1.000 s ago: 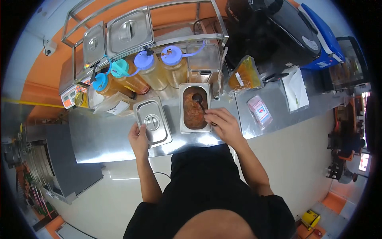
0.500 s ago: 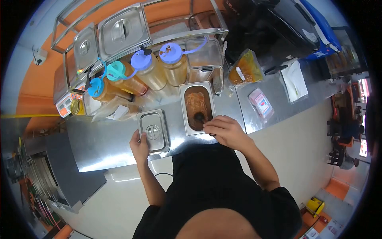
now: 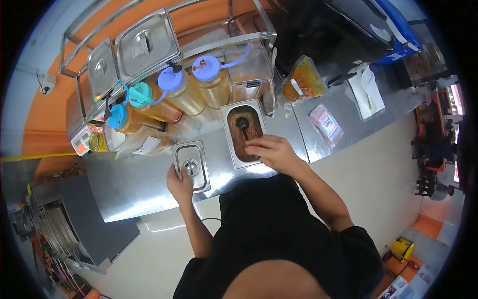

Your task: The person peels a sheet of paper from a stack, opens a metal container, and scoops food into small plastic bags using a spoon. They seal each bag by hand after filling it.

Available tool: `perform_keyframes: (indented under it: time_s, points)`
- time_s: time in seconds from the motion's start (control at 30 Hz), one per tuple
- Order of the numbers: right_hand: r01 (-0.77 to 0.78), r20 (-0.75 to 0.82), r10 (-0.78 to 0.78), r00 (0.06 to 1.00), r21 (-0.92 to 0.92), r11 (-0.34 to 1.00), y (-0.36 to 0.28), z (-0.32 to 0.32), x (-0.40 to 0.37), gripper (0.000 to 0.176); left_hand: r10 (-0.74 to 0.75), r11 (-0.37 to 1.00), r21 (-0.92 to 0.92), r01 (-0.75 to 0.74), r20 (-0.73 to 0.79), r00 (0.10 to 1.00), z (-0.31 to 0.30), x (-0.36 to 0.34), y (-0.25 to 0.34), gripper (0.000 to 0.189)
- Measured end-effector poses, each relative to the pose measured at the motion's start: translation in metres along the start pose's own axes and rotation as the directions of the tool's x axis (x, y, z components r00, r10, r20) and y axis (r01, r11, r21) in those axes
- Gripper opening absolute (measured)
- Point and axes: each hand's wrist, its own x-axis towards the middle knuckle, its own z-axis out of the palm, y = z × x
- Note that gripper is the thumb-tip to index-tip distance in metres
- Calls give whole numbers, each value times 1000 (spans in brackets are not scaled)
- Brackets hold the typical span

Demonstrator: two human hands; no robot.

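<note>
Holding a black ladle (image 3: 242,123) in a steel pan (image 3: 236,160) of red-brown sauce (image 3: 239,139)

At the far left of the metal desk (image 3: 129,184) sits what looks like a digital scale (image 3: 80,144), with a small yellow tin (image 3: 95,142) beside it. Next comes a slanting row of four capped bottles (image 3: 186,94), a clear plastic bag (image 3: 135,142) lying in front of the leftmost ones.

Nearer the front edge, the left hand (image 3: 180,189) is at the left side of a small steel lid (image 3: 198,174). Its thumb lies over the lid's border and the other fingers meet the rim; whether they pinch it or merely rest there, I cannot tell.

Right of the lid and apart from it, the pan stands uncovered on the desk. The ladle's round head is in the pan's far half, in or just above the sauce, and its handle slants back to the right hand (image 3: 276,153), whose fingers are closed on it over the pan's near part. The step in hand looks like stirring or scooping. The next stroke calls for a firm hold on the handle, the ladle's head kept within the pan's walls, and the lid kept out of the way.

Farther right lie a clear pouch (image 3: 306,82) of orange-brown food, a pink-and-white packet (image 3: 326,123) and some white paper (image 3: 365,92).
</note>
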Motion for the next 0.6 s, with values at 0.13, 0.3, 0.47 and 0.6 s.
perform_keyframes:
  time_s: [0.13, 0.3, 0.47, 0.6]
  points:
    - [-73, 119, 60, 991, 109, 991, -13, -15, -13, 34, -32, 992, 121, 37, -41, 999, 2, -8, 18, 50]
    - [-86, 121, 74, 990, 94, 992, -28, -44, -11, 31, 30, 983, 182, -3, -144, 989, 9, -11, 13, 57]
    - [-53, -11, 53, 999, -31, 998, -10, -25, -3, 32, -19, 988, 147, 40, -141, 990, 6, -14, 24, 55]
    - [-33, 34, 33, 999, -21, 999, -3, -9, -8, 33, 62, 998, 4, -62, -135, 989, -5, -13, 25, 40]
